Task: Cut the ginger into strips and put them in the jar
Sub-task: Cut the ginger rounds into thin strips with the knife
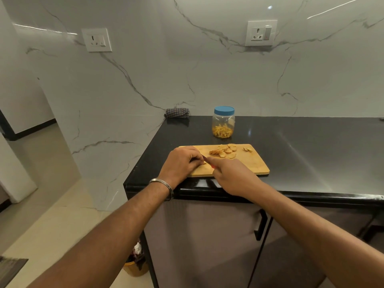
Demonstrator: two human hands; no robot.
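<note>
Several round ginger slices [224, 151], wooden board [253, 163]

- No readable text, brand or number anywhere in the frame.
- Bracelet [166, 189] on the left wrist, lower centre: small engraved marks, too tiny to read.
- Wall socket [96, 40], upper left: plain, no lettering legible.
- Second socket w/ switch [261, 33], upper right: small red mark on the switch, no letters to make out.
- Jar [223, 122] w/ blue lid, centre: no label visible.
</note>
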